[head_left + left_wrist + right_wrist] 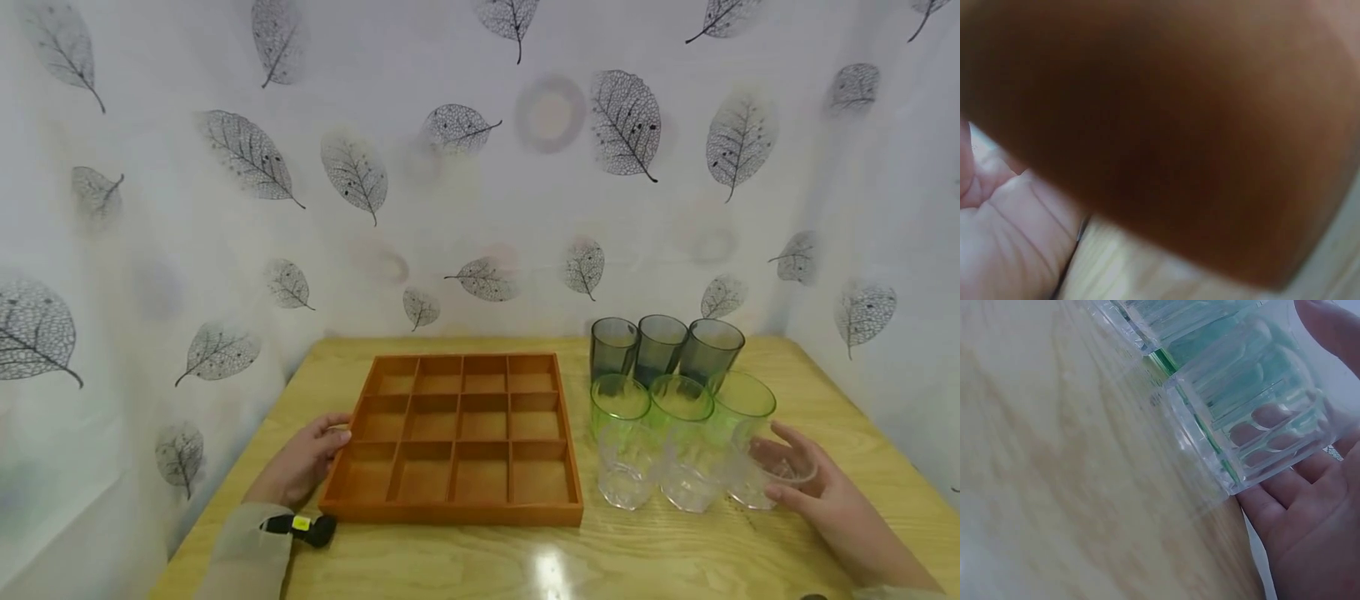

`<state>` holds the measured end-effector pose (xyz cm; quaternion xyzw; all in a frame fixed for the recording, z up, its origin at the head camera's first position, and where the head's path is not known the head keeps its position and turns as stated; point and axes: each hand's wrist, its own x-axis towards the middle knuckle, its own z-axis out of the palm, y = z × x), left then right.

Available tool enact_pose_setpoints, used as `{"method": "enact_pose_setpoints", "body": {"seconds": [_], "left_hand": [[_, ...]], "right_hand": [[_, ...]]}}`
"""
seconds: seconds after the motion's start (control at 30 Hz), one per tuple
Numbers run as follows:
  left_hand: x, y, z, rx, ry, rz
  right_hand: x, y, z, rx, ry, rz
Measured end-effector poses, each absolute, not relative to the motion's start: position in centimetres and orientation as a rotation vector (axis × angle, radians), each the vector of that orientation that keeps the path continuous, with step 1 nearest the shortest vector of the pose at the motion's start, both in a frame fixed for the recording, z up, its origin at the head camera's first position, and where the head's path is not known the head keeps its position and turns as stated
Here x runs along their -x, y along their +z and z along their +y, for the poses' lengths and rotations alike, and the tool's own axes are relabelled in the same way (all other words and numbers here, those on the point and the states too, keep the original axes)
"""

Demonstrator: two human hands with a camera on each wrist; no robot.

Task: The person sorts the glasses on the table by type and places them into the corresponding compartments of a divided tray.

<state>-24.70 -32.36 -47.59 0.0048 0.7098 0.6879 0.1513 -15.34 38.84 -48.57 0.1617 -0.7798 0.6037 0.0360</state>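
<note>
My right hand (813, 492) holds the rightmost clear glass (1260, 419), thumb on one side and fingers round the other. That glass leans toward the hand in the head view, its base close to the table. Two more clear glasses (626, 479) stand to its left in the front row. At the left side of a brown wooden compartment tray (450, 514), my left hand (303, 457) grips the edge with thumb and forefinger at the rim. The tray's blurred side fills most of the left wrist view and hides those fingers; every compartment is bare.
Three green glasses (618, 402) form a row behind the clear ones, close together. Three dark grey glasses (613, 354) stand farther back. A leaf-print curtain (480, 192) hangs behind and beside the wooden table (420, 562).
</note>
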Motion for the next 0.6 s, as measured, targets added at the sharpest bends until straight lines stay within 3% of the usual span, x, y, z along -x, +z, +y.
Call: {"method": "enact_pose_setpoints", "body": {"seconds": [0.6], "left_hand": [[24.67,-47.65,-32.39,-0.009,1.965,2.054]], "right_hand": [[14.9,-47.96,38.74,-0.439,1.5,-2.485]]}}
